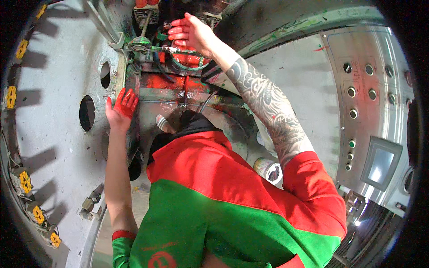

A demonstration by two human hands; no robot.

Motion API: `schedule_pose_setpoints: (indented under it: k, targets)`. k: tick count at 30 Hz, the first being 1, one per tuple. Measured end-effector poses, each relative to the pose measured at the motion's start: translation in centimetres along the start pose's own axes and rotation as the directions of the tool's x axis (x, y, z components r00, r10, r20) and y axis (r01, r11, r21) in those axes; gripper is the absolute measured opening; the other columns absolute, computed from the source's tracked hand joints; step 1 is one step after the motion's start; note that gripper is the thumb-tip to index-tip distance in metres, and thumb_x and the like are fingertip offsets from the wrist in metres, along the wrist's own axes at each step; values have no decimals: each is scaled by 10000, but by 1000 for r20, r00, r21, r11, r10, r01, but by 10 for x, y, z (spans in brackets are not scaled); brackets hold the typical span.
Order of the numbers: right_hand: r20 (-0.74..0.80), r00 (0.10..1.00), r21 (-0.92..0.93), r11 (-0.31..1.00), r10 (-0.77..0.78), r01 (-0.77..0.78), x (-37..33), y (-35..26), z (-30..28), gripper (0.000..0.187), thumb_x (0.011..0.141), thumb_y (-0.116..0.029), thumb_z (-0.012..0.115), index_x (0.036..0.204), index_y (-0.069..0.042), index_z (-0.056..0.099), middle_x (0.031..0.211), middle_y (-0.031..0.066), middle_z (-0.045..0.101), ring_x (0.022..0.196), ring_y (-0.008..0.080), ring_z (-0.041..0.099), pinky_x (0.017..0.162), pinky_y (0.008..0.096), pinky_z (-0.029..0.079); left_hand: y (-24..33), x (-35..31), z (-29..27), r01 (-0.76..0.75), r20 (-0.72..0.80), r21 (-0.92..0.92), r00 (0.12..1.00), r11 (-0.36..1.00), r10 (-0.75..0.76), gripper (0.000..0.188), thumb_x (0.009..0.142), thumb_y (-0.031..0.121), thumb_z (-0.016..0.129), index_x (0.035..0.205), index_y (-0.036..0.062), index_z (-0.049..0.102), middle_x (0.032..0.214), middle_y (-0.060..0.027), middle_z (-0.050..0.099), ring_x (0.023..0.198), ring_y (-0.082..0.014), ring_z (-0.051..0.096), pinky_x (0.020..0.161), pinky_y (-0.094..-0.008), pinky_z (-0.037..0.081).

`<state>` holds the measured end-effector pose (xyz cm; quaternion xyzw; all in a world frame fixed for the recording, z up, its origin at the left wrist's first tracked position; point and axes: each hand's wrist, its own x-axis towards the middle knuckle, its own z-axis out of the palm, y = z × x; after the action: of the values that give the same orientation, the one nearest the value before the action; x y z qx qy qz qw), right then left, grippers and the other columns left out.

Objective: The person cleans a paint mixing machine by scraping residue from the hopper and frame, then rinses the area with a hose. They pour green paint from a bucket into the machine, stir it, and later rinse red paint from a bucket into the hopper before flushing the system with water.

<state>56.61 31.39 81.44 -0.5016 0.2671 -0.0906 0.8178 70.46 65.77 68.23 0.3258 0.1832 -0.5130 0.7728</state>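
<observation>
My left hand [121, 110] is raised beside the pale grey machine wall, palm turned up and fingers spread. Wet red ink or paint coats its fingers and part of the palm; it holds nothing. Farther forward, my right hand [196, 36] hovers above a round container of red liquid [191, 60], its fingers stretched out, tips smeared red, and no object in it. A metal rod [165, 49] crosses near the container and joins a round green-stained fitting [139, 43]. Red liquid also lies splashed over the machine part [165, 81] below the container.
At right stands a metal control panel [368, 102] with several knobs and a small screen [381, 161]. The wall on my left has oval holes [86, 113] and, along its edge, yellow knobs [25, 182]. A white bucket [268, 169] is on the floor below my right arm.
</observation>
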Motion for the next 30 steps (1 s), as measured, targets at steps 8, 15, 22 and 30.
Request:
schedule_pose_setpoints:
  k: [8,15,22,30]
  targets:
    - [40,999,165,986,-2,-5,12,-10,-7,542,1039,-559,435,1225,-67,565,1057,104,687,987,254,667,892,388,518,-3,-3,-1,-50,50,14,998,999,50,759,1037,607,294,1521,29,387,1509,-223,466,1364,-369,480,1191,-525,341]
    - [16,999,-223,974,-44,46,11,-19,-12,577,1067,-487,388,1390,-34,539,1297,152,661,1204,271,631,1048,418,476,-2,2,-5,-24,172,-101,984,995,41,706,1009,596,334,1261,8,634,1176,-213,694,1092,-350,669,1032,-543,479]
    - [24,1000,-351,937,5,4,23,-28,-33,539,1067,-491,426,1446,-114,500,1233,49,660,1110,153,625,967,366,465,-5,6,9,-204,38,-110,977,973,210,799,1028,628,274,1519,5,366,1533,-261,426,1393,-416,448,1141,-592,375]
    - [97,991,-584,801,-90,130,53,-19,-46,450,958,-349,591,1361,-150,567,1191,34,662,1011,166,647,880,411,531,-2,-1,-4,-141,-49,-385,990,912,132,655,1067,500,298,1459,-8,429,1439,-285,513,1339,-440,504,1147,-633,372]
